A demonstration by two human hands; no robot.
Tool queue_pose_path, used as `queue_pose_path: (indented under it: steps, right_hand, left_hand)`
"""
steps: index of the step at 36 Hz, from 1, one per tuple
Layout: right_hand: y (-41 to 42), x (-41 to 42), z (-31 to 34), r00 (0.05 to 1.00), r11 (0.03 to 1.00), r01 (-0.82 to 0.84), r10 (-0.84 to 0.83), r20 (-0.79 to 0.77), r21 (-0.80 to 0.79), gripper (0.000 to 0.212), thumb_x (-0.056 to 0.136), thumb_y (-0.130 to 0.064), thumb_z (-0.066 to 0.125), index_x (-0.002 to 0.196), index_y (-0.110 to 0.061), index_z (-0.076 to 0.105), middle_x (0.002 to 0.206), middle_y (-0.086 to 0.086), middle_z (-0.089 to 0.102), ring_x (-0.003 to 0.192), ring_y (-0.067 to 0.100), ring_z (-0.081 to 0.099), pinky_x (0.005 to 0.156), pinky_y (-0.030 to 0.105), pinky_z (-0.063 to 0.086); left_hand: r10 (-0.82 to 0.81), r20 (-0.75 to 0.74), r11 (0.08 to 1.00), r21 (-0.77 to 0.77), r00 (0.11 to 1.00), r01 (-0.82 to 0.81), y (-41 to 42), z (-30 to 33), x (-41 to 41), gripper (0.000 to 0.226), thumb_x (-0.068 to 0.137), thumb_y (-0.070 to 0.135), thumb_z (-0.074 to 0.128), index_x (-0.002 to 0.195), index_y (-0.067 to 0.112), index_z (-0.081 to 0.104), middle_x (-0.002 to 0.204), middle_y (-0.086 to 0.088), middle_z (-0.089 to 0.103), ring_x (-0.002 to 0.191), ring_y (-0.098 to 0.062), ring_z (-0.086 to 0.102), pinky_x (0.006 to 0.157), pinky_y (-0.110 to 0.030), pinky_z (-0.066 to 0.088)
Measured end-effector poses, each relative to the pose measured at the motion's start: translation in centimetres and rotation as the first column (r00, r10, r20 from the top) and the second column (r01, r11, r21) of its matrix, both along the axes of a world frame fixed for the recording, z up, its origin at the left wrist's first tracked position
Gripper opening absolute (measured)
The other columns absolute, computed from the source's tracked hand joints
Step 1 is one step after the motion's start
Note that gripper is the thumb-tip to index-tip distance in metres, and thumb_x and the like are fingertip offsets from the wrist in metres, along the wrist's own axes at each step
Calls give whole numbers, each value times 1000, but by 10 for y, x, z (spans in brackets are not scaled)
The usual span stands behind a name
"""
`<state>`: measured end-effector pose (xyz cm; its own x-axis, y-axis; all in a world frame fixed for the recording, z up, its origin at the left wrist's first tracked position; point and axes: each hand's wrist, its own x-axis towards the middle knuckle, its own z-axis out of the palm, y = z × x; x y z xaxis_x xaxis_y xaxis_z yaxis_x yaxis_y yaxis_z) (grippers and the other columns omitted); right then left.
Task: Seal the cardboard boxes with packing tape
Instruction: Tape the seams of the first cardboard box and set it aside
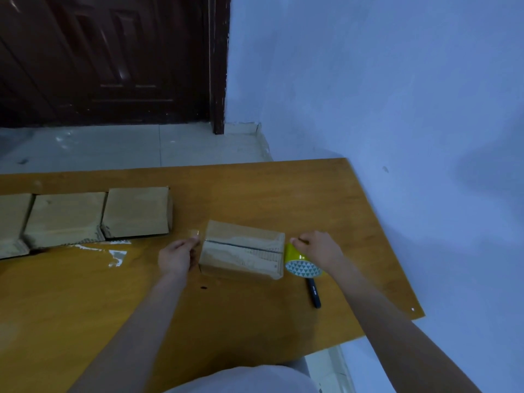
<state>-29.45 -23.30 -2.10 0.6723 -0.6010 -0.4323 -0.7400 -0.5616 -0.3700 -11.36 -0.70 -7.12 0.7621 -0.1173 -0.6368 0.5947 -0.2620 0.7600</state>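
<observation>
A small cardboard box [241, 251] lies in the middle of the wooden table [255, 188], its top flaps meeting along a dark seam. My left hand [175, 256] is at the box's left end and pinches the free end of clear tape [195, 233], which stands up beside the box. At the box's right end my right hand [320, 246] grips the yellow-green tape roll [300, 260] with a triangle-patterned core. A stretch of clear tape appears to run over the box top between the two hands.
Three more cardboard boxes [136, 212] sit in a row at the table's back left. A dark pen [314, 293] lies just in front of the roll. Clear tape scraps [116, 253] shine on the table left of my left hand. The wall runs along the table's right edge.
</observation>
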Motion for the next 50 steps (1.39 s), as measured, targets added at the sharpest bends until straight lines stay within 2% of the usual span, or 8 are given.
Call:
queue_pose_path:
  steps: [3,14,25,31,34,39,44,50]
  right_hand:
    - [1,1,0,1000,1000,2,-3,19,8,49,94,-42,50,55,-17,34,51,-3,34,46,13,34,49,28,26]
    - [4,2,-3,997,1000,16,-15,69,-9,49,94,-40,51,55,-17,33,49,-3,30,45,13,30,49,28,23]
    - [18,-22,-4,966,977,123,-159,205,176,46,96,-43,47,63,-10,48,58,5,41,51,9,38,53,24,26]
    - [38,-37,-15,844,751,271,-486,226,603,36,75,-50,68,91,-17,68,94,1,60,92,20,59,78,30,42]
    - [58,-35,-18,780,690,144,-520,347,709,16,67,-34,69,70,-18,68,69,-2,60,71,17,57,70,31,40]
    - [90,-33,-20,820,709,54,-433,373,704,10,87,-19,65,89,-10,70,73,-4,67,67,7,62,64,19,46]
    - [102,-36,-26,824,709,101,-453,341,698,18,95,-22,54,98,-12,68,82,-3,66,75,9,63,69,20,49]
    - [117,-39,-47,913,818,179,-345,217,546,29,95,-35,53,74,-15,57,68,-1,52,64,10,49,63,25,39]
  left_hand:
    - [-13,-59,998,56,998,16,-5,-2,1,21,84,31,73,88,13,63,85,-10,62,85,-32,59,82,-44,55]
    - [-56,-306,997,32,950,69,-16,-16,-1,48,88,34,66,117,-4,58,94,-13,57,92,-30,51,78,-38,43]
    - [-110,161,944,326,981,52,20,3,-11,31,100,22,47,119,0,57,108,-24,61,94,-40,55,75,-42,41]
    - [-411,699,912,327,585,249,8,44,-58,33,93,30,47,114,9,60,107,-6,57,104,-25,51,87,-42,46]
    - [-681,608,731,534,408,425,-16,43,-68,44,92,37,40,122,11,60,129,-5,52,124,-25,42,102,-40,34]
    - [-909,382,414,773,168,481,-29,14,-71,66,97,49,3,151,19,25,157,2,22,145,-22,10,116,-37,2]
    - [-915,399,388,822,65,417,-25,0,-64,63,96,45,11,142,18,45,148,1,42,139,-27,34,109,-39,11]
    - [-913,407,379,820,28,428,-26,-3,-58,66,96,50,7,146,22,40,153,4,35,142,-22,24,113,-40,13]
